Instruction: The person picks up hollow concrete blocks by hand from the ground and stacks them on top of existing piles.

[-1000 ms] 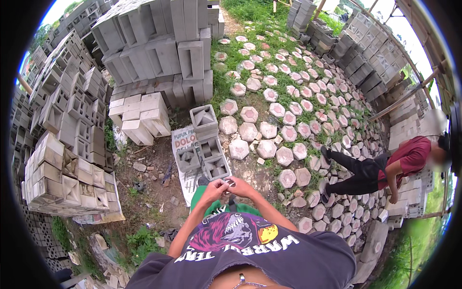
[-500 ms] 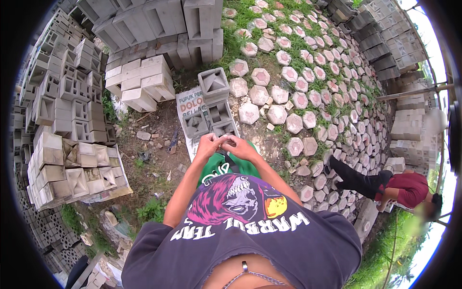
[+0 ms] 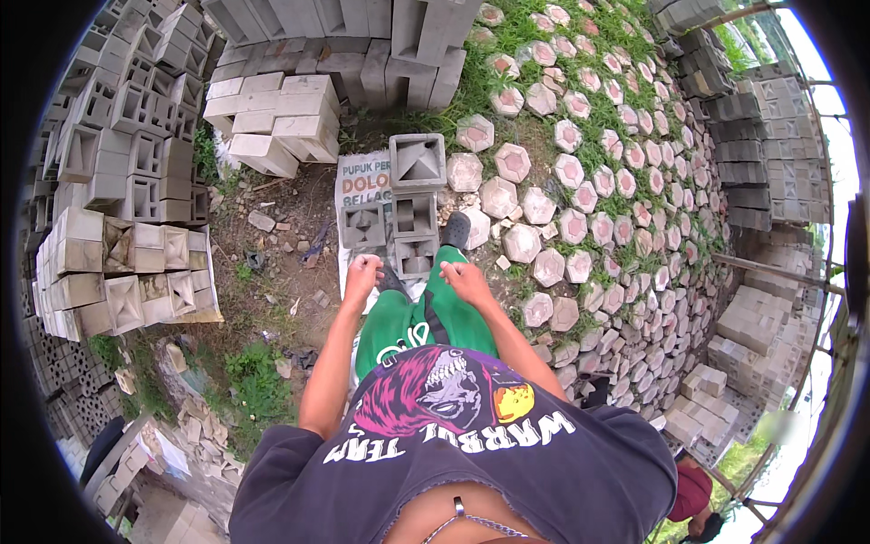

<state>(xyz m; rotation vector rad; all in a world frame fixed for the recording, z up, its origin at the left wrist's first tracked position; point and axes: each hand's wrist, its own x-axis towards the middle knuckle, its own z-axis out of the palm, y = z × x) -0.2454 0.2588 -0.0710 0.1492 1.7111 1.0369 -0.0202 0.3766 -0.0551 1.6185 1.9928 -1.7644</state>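
My left hand (image 3: 362, 274) hangs loosely closed over the printed white sack (image 3: 352, 186), just below a grey concrete vent block (image 3: 364, 225). Level with it, my right hand (image 3: 466, 281) is curled in above my green trousers (image 3: 453, 317). Nothing shows in either hand. On and beside the sack, a column of grey blocks lies between and beyond my hands: a near block (image 3: 417, 257), a middle block (image 3: 415, 217) and a larger far block (image 3: 418, 161) with an angled face. Neither hand touches them.
Hexagonal pavers (image 3: 498, 198) cover the grassy ground to the right, close to my foot (image 3: 457, 230). Pale block stacks stand far left (image 3: 272, 118) and at the left (image 3: 127, 272). Tall grey blocks (image 3: 362, 72) rise ahead. Another person (image 3: 693, 494) is at the lower right.
My hands have come apart from their meeting point over the near block, left hand leftward, right hand rightward. My foot now shows beside the blocks. The other person appears lower in view.
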